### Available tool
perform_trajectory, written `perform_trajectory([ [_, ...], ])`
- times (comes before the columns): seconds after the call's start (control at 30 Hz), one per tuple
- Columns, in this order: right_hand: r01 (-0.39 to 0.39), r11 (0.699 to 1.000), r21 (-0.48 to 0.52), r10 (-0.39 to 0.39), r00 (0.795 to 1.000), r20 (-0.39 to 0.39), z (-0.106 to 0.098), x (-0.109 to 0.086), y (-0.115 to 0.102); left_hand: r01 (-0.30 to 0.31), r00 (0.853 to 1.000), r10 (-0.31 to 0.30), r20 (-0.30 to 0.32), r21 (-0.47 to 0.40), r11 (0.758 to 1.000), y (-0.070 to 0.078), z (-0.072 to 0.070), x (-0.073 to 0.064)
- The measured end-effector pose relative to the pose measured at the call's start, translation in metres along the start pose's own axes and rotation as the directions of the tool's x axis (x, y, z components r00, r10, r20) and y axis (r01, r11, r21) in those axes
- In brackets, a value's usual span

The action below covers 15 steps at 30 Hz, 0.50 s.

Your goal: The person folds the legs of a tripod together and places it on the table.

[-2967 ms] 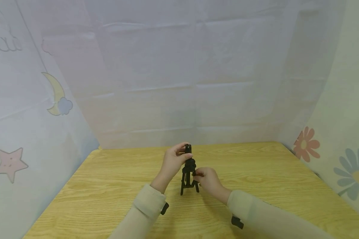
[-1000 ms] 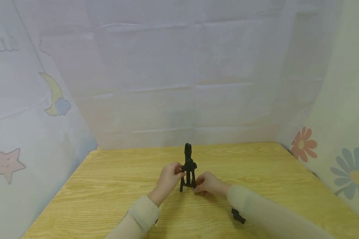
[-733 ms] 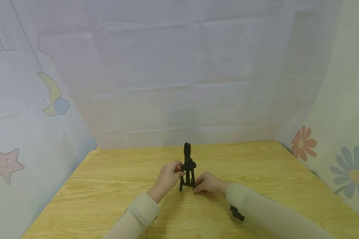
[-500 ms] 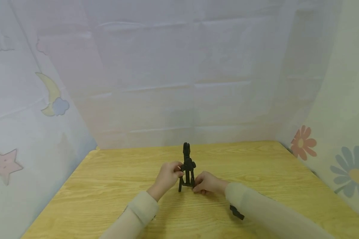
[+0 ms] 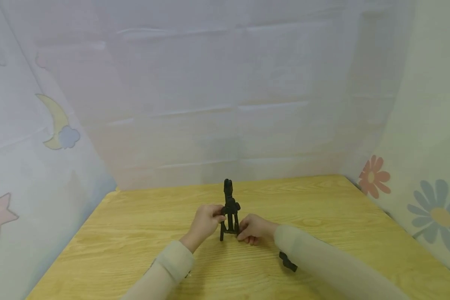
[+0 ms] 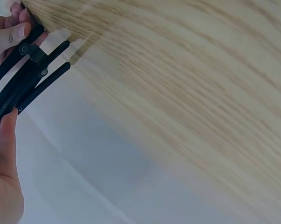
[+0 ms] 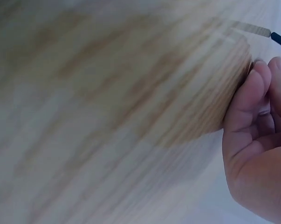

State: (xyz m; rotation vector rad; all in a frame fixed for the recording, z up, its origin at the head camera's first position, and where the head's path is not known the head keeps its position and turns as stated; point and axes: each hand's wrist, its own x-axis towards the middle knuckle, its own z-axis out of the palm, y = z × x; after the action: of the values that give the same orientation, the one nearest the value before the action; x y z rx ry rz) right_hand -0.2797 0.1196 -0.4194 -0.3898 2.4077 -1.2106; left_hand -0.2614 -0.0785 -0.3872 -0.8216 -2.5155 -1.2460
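While one black tripod [image 5: 230, 205] stands on one table [image 5: 135, 241], two hands [image 5: 205, 223] [image 5: 256, 228] hold it, fingers [image 5: 221, 218] pinching its legs [image 5: 222, 232].

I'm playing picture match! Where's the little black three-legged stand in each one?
Head: the little black three-legged stand is just below centre.
Left wrist: upper left, reaching the left edge.
Right wrist: only parts, upper right edge.
Shared landmark: the flat, yellowish wood-grain tabletop.

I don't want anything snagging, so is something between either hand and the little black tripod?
Nothing visible is in the way: the left hand grips the tripod near the top of one leg, and the right hand pinches another leg near its foot.
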Motion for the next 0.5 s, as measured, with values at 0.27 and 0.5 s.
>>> perform_trajectory([
  [0.27, -0.047, 0.998, 0.029, 0.046, 0.998, 0.038, -0.001, 0.0031, -0.0001, -0.016, 1.0, 0.017, -0.016, 0.057, 0.998, -0.0011, -0.0006, -0.0009],
  [0.5, 0.031, 1.0, -0.007, -0.031, 0.999, 0.017, 0.0013, -0.0014, -0.0017, -0.022, 0.999, 0.026, -0.029, 0.144, 0.989, -0.0007, -0.0015, 0.0004],
])
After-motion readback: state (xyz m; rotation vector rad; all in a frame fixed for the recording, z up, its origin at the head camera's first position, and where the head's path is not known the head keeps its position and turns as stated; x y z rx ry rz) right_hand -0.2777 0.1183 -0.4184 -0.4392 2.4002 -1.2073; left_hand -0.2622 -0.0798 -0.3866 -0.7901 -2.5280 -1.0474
